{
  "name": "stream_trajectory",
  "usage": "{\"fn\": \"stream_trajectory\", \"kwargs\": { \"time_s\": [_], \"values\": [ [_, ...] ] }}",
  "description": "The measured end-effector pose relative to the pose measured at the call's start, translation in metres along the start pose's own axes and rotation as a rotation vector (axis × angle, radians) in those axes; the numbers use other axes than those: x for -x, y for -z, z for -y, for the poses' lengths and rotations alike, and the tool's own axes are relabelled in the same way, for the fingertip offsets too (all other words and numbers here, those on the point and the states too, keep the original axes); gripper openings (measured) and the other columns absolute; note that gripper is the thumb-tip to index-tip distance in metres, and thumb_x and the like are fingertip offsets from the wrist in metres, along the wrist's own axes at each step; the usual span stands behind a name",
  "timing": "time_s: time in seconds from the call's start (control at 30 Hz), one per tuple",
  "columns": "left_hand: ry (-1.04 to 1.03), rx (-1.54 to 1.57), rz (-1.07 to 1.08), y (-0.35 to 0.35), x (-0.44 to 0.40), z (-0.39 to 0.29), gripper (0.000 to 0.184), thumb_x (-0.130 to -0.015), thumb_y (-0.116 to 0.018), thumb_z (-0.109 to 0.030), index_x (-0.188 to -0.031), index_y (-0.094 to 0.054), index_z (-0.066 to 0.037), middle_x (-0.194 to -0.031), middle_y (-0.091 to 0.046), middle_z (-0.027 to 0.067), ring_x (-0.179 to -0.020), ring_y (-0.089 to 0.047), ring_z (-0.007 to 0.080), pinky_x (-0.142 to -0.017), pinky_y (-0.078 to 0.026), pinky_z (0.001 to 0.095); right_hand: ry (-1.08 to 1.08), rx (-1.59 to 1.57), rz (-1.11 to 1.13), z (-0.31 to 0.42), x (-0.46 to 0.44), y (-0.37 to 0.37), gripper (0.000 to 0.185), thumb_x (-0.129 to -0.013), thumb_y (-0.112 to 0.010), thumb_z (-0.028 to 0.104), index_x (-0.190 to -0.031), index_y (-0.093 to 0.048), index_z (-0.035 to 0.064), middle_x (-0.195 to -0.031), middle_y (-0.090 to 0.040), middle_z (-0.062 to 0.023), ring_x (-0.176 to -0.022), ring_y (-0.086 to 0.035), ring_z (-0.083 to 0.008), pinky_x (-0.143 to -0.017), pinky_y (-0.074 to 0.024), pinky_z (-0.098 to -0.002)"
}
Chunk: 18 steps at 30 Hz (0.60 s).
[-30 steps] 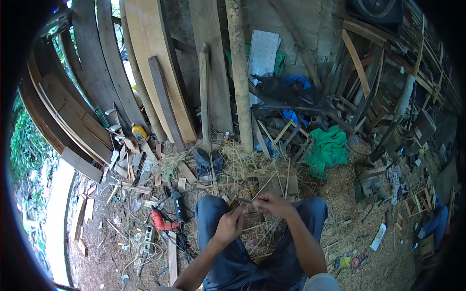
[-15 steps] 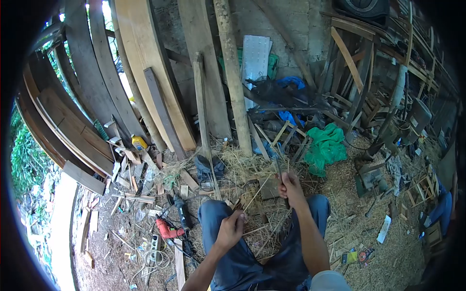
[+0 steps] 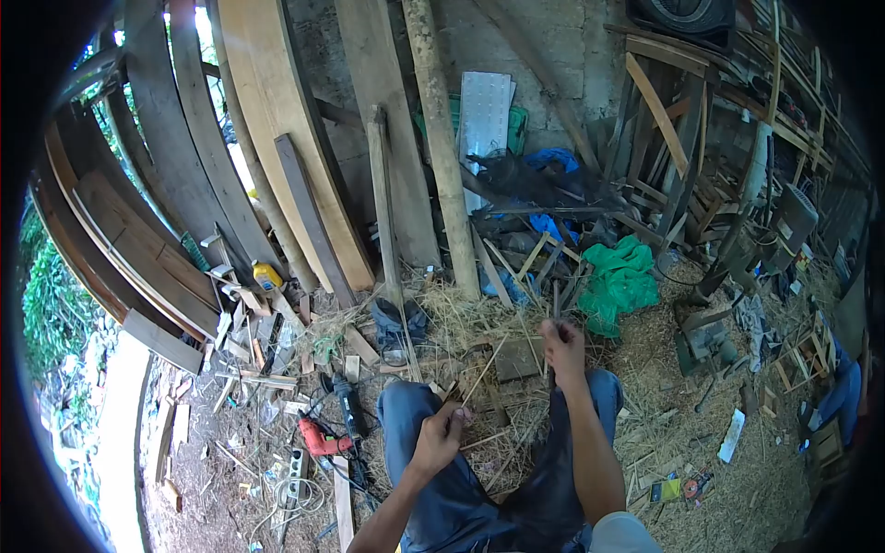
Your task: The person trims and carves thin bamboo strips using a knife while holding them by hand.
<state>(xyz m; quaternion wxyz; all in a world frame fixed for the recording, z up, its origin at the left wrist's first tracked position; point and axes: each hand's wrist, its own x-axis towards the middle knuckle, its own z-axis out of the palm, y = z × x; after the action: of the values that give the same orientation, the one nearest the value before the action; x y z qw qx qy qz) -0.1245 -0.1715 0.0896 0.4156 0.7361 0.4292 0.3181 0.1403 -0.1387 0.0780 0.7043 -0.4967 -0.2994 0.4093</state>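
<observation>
My left hand (image 3: 437,442) is closed around the lower end of a thin bamboo stick (image 3: 485,370), which slants up to the right above my left knee. My right hand (image 3: 564,352) is closed on a knife; its narrow dark blade (image 3: 556,300) points away from me, almost upright in the view. Fingers hide most of the knife's handle. Stick and blade are apart, with a gap between them. Beneath, between my knees, lie straw-like shavings (image 3: 516,452) and loose thin strips.
A red power drill (image 3: 323,438) and a power strip (image 3: 294,475) with a coiled cable lie at left. Long boards (image 3: 267,120) lean on the wall ahead. Near my right knee is a green plastic sheet (image 3: 619,281). Wood scraps litter the ground.
My right hand has shifted slightly right and away from me, taking the knife farther from the bamboo stick. The blade stands more upright. My left hand has hardly moved.
</observation>
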Motion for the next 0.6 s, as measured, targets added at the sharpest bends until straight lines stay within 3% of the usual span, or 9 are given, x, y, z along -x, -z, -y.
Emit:
{"fn": "stream_trajectory", "kwargs": {
  "time_s": [0.13,0.17,0.23,0.27,0.33,0.43,0.5,0.57,0.6],
  "values": [
    [0.018,0.163,0.014,-0.006,-0.006,0.012,0.019,-0.096,-0.045,-0.015,-0.092,-0.057,-0.001,-0.067,-0.054,0.0005,-0.057,-0.046,0.0086,-0.054,-0.039,0.0257,-0.166,-0.119,0.405,0.003,0.018,-0.018,0.033,-0.095,-0.05,0.033,-0.095,-0.06,0.0015,-0.06,-0.038,0.0049,-0.047,-0.029,-0.0042,-0.041,-0.0237,-0.0204],
    [0.021,0.162,0.015,-0.006,-0.008,0.013,0.019,-0.096,-0.045,-0.015,-0.092,-0.057,-0.001,-0.067,-0.054,0.0005,-0.057,-0.046,0.0086,-0.054,-0.039,0.0257,-0.169,-0.12,0.405,0.002,0.022,-0.024,0.033,-0.095,-0.05,0.033,-0.095,-0.06,0.0015,-0.06,-0.038,0.0049,-0.047,-0.029,-0.0042,-0.041,-0.0237,-0.0204],
    [0.13,0.287,0.039,-0.005,-0.012,0.013,0.02,-0.097,-0.044,-0.016,-0.092,-0.058,-0.002,-0.066,-0.05,-0.0025,-0.056,-0.044,0.0061,-0.051,-0.036,0.0237,-0.252,0.041,0.686,-0.003,0.032,-0.037,0.029,-0.095,-0.05,0.03,-0.099,-0.059,0.0025,-0.065,-0.044,0.0033,-0.053,-0.037,-0.004,-0.045,-0.0303,-0.0205],
    [0.131,0.286,0.039,-0.005,-0.014,0.012,0.02,-0.097,-0.044,-0.016,-0.092,-0.058,-0.002,-0.066,-0.05,-0.0025,-0.056,-0.044,0.0061,-0.051,-0.036,0.0237,-0.253,0.04,0.686,-0.003,0.037,-0.044,0.029,-0.095,-0.05,0.03,-0.099,-0.059,0.0025,-0.065,-0.044,0.0033,-0.053,-0.037,-0.004,-0.045,-0.0303,-0.0205],
    [0.133,0.229,0.038,-0.004,-0.015,0.007,0.019,-0.097,-0.044,-0.015,-0.092,-0.057,-0.002,-0.061,-0.045,-0.003,-0.054,-0.04,0.0049,-0.049,-0.033,0.0229,-0.196,0.442,0.861,0.0,0.048,-0.054,0.024,-0.095,-0.052,0.025,-0.098,-0.059,0.003,-0.068,-0.049,0.0026,-0.058,-0.044,-0.0049,-0.05,-0.0363,-0.0212],
    [0.066,0.16,-0.013,0.002,-0.014,-0.008,0.014,-0.095,-0.047,-0.01,-0.096,-0.056,0.0,-0.059,-0.051,0.007,-0.052,-0.047,0.0114,-0.051,-0.038,0.0282,-0.187,0.409,0.869,-0.02,0.039,-0.05,0.021,-0.094,-0.053,0.022,-0.095,-0.059,0.002,-0.069,-0.051,0.0023,-0.059,-0.048,-0.006,-0.051,-0.0389,-0.0224],
    [0.009,0.109,-0.02,0.002,-0.01,-0.016,0.014,-0.095,-0.046,-0.011,-0.093,-0.055,-0.001,-0.057,-0.045,0.0051,-0.051,-0.041,0.0095,-0.049,-0.034,0.0269,-0.106,0.381,0.737,-0.017,0.03,-0.044,0.019,-0.093,-0.054,0.022,-0.089,-0.06,0.0044,-0.065,-0.052,0.0014,-0.056,-0.046,-0.0046,-0.05,-0.0369,-0.0213],
    [-0.05,0.06,-0.031,0.003,-0.007,-0.021,0.014,-0.095,-0.045,-0.011,-0.091,-0.055,-0.002,-0.055,-0.038,0.0032,-0.051,-0.035,0.0076,-0.048,-0.031,0.0257,-0.248,0.193,0.61,-0.002,0.019,-0.035,0.02,-0.093,-0.054,0.021,-0.086,-0.06,0.0027,-0.063,-0.051,0.0024,-0.057,-0.046,-0.0042,-0.05,-0.0369,-0.0215],
    [-0.04,0.04,-0.026,0.004,-0.007,-0.024,0.013,-0.095,-0.045,-0.01,-0.091,-0.055,-0.002,-0.055,-0.038,0.0043,-0.05,-0.035,0.0081,-0.047,-0.031,0.0264,-0.127,0.408,0.692,0.001,0.019,-0.034,0.021,-0.093,-0.055,0.02,-0.087,-0.061,0.0007,-0.067,-0.054,0.0017,-0.059,-0.047,-0.0041,-0.051,-0.0378,-0.0217]
  ]
}}
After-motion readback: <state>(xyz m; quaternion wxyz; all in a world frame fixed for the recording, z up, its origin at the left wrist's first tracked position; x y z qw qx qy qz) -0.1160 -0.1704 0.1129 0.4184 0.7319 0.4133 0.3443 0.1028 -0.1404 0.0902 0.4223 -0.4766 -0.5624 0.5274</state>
